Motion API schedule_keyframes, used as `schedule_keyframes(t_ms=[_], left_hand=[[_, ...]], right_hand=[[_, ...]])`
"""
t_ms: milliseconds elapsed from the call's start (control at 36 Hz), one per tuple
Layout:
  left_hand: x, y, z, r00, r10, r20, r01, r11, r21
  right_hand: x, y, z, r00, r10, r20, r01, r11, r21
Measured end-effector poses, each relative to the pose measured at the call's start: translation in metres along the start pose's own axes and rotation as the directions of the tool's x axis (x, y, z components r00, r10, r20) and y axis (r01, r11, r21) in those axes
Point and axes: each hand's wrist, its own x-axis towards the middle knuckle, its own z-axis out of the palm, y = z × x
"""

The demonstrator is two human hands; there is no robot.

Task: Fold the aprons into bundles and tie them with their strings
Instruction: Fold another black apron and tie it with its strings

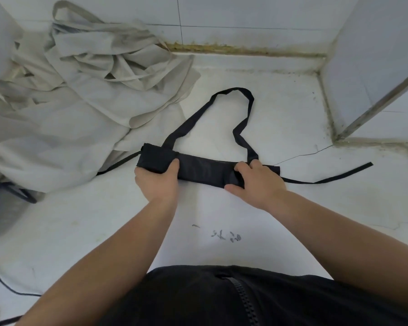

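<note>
Head view: long black folded fabric apron strip (pixel 205 169) lies on the white floor (pixel 222 208) just right of the crumpled heap of pale grey aprons (pixel 80 90). The left hand (pixel 157 182) grips its rolled end nearest the heap, and the right hand (pixel 257 180) pinches the far end. Likely risk: the roll slackens if a grip eases, or the loose black neck loop (pixel 246 102) and thin black waist string (pixel 327 179) get rolled in, leaving nothing to tie.

Tiled back room, white floor tiles (pixel 292 220), stained wall joint (pixel 222 47)
</note>
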Motion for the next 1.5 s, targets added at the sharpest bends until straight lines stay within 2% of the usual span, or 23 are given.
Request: schedule_keyframes(t_ms=[83, 139, 167, 222, 306, 361, 472, 556, 611, 667, 722, 778, 861, 917, 1000, 1056, 1111, 1222, 1306, 1389, 1444, 1472, 1500], left_hand=[[0.002, -0.009, 0.0, 0.982, 0.176, 0.065, -0.186, 0.963, 0.197], [0.004, -0.016, 0.001, 0.912, 0.349, 0.214, -0.407, 0.824, 0.394], [0.005, -0.017, 0.002, 0.836, 0.443, 0.323, -0.548, 0.696, 0.464], [0.01, -0.021, 0.005, 0.612, 0.595, 0.522, -0.787, 0.386, 0.482], [0.02, -0.029, 0.006, 0.328, 0.702, 0.632, -0.911, 0.06, 0.407], [0.027, -0.033, 0.002, 0.216, 0.706, 0.674, -0.938, -0.042, 0.345], [0.037, -0.037, -0.012, 0.133, 0.632, 0.764, -0.97, -0.077, 0.232], [0.042, -0.04, -0.018, 0.099, 0.582, 0.807, -0.987, -0.048, 0.156], [0.043, -0.042, -0.023, 0.085, 0.563, 0.822, -0.994, -0.014, 0.112], [0.041, -0.041, -0.028, 0.081, 0.549, 0.832, -0.996, 0.007, 0.092], [0.035, -0.038, -0.028, 0.096, 0.525, 0.846, -0.993, -0.013, 0.121], [0.03, -0.036, -0.024, 0.149, 0.507, 0.849, -0.98, -0.038, 0.195], [0.026, -0.029, -0.02, 0.183, 0.45, 0.874, -0.976, -0.026, 0.217], [0.03, -0.027, -0.016, 0.23, 0.401, 0.887, -0.969, 0.009, 0.247], [0.036, -0.029, -0.012, 0.289, 0.374, 0.881, -0.957, 0.081, 0.279], [0.036, -0.026, -0.013, 0.288, 0.374, 0.882, -0.957, 0.099, 0.271], [0.035, -0.024, -0.017, 0.228, 0.403, 0.886, -0.973, 0.071, 0.218], [0.036, -0.024, -0.019, 0.201, 0.426, 0.882, -0.98, 0.079, 0.185], [0.035, -0.024, -0.017, 0.201, 0.436, 0.877, -0.98, 0.083, 0.184], [0.034, -0.022, -0.017, 0.215, 0.442, 0.871, -0.977, 0.108, 0.186], [0.034, -0.021, -0.017, 0.225, 0.448, 0.865, -0.974, 0.132, 0.185], [0.033, -0.021, -0.017, 0.238, 0.451, 0.86, -0.971, 0.146, 0.192], [0.033, -0.021, -0.017, 0.253, 0.452, 0.855, -0.966, 0.16, 0.201]], right_hand=[[0.0, 0.0, 0.0, 1.0, -0.001, 0.004, 0.001, 1.0, -0.008], [-0.001, -0.001, 0.0, 1.0, -0.004, 0.005, 0.004, 1.0, -0.018], [-0.001, -0.001, -0.001, 1.0, -0.006, 0.004, 0.007, 1.0, -0.022], [-0.001, -0.001, -0.001, 1.0, -0.008, 0.0, 0.008, 0.999, -0.032], [-0.002, -0.002, 0.0, 1.0, -0.001, -0.008, 0.0, 0.999, -0.035], [-0.004, -0.002, 0.0, 1.0, 0.008, -0.012, -0.008, 1.0, -0.018], [-0.008, 0.002, 0.0, 0.998, 0.042, -0.049, -0.038, 0.997, 0.069], [-0.016, 0.002, 0.004, 0.956, 0.221, -0.193, -0.214, 0.975, 0.054], [-0.024, -0.001, 0.007, 0.857, 0.451, -0.25, -0.417, 0.891, 0.179], [-0.028, -0.002, 0.009, 0.748, 0.64, -0.178, -0.539, 0.741, 0.401], [-0.027, -0.001, 0.01, 0.695, 0.716, -0.061, -0.571, 0.602, 0.558], [-0.022, -0.004, 0.007, 0.665, 0.746, 0.019, -0.553, 0.476, 0.684], [-0.012, -0.013, 0.001, 0.617, 0.77, 0.162, -0.442, 0.169, 0.881], [-0.006, -0.016, -0.002, 0.584, 0.773, 0.247, -0.351, -0.034, 0.936], [-0.001, -0.014, -0.003, 0.57, 0.76, 0.312, -0.196, -0.243, 0.95], [-0.001, -0.013, -0.008, 0.591, 0.724, 0.355, -0.159, -0.326, 0.932], [-0.001, -0.014, -0.012, 0.591, 0.691, 0.417, -0.151, -0.412, 0.898], [0.01, -0.017, -0.014, 0.607, 0.676, 0.417, -0.207, -0.373, 0.905], [0.02, -0.016, -0.017, 0.637, 0.653, 0.409, -0.152, -0.414, 0.897], [0.025, -0.016, -0.02, 0.629, 0.67, 0.393, -0.12, -0.416, 0.902], [0.026, -0.018, -0.021, 0.703, 0.582, 0.409, -0.08, -0.507, 0.858], [0.026, -0.018, -0.02, 0.742, 0.553, 0.378, -0.061, -0.506, 0.86], [0.027, -0.017, -0.015, 0.763, 0.562, 0.319, -0.048, -0.443, 0.895]])
